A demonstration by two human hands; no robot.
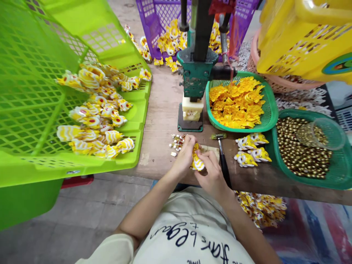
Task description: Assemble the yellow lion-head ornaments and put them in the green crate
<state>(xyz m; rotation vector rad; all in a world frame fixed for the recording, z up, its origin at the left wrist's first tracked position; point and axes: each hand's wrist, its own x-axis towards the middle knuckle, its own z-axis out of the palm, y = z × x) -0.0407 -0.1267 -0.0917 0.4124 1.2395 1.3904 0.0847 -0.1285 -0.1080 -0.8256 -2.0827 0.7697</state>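
Both of my hands are closed round one small yellow-and-white striped plastic figure (197,162) near the table's front edge. My left hand (186,154) grips its upper left side, and my right hand (211,169) holds it from the right, fingers pressed against it. A yellow part shows at the figure's top between my fingers; the rest is partly covered. Just beyond my left hand lie small white and metal pieces (176,142). A hammer (223,161) with a black handle rests right of my right hand. Several yellow-and-white figure parts (251,149) lie farther right.
A green press (195,73) stands ahead. Right of it are a green basket (271,119) of yellow pieces and another green basket (341,176) of gold beads with a clear cup (334,134). A lime crate (137,146) with striped figures sits left; a purple crate (150,25) stands behind.
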